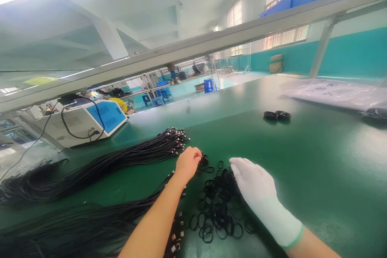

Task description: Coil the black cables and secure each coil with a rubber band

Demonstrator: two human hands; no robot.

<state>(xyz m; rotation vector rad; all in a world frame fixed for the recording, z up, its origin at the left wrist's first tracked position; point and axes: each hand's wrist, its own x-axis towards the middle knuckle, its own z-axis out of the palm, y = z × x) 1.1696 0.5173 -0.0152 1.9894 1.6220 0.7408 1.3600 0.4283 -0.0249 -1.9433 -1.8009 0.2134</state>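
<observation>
Black rings (223, 183) beside gloved right hand (256, 181)

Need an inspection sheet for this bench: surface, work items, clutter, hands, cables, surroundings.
Surface: green tabletop, glossy; no damage seen.
Work items: loose pile of small black rings.
Clutter: two dark coils, clear plastic packaging at right.
Hands: bare left hand, fingertips at stray rings, grip unclear; gloved right hand beside the pile, contact unclear.
Cables: far bundle and near bundle, black, metal-tipped; black cord by the machine.
Surroundings: metal frame overhead, blue stools beyond.
</observation>
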